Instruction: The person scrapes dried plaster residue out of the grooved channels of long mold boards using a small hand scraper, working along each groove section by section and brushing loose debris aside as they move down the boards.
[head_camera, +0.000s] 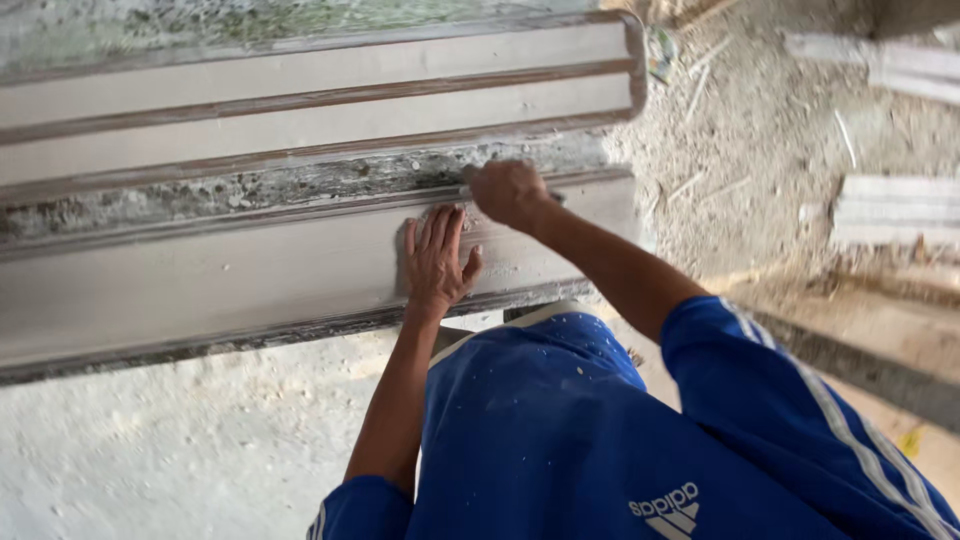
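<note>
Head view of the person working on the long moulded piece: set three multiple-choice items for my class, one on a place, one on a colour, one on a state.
1. Where does the left hand lie?
A. Flat on the broad face of the long moulding
B. On the sandy ground
C. On the person's knee

2. What colour is the person's shirt?
A. Red
B. Blue with white stripes
C. Green

3. How is the right hand set?
A. Open, palm up
B. Hanging free in the air
C. Closed in a grip on a thin tool at the rough, speckled strip

Answers: 1 A, the spread fingers press the smooth face; 2 B, the blue sleeve shows white stripes; 3 C, the fist is shut, with a tool tip showing beside it.
</note>
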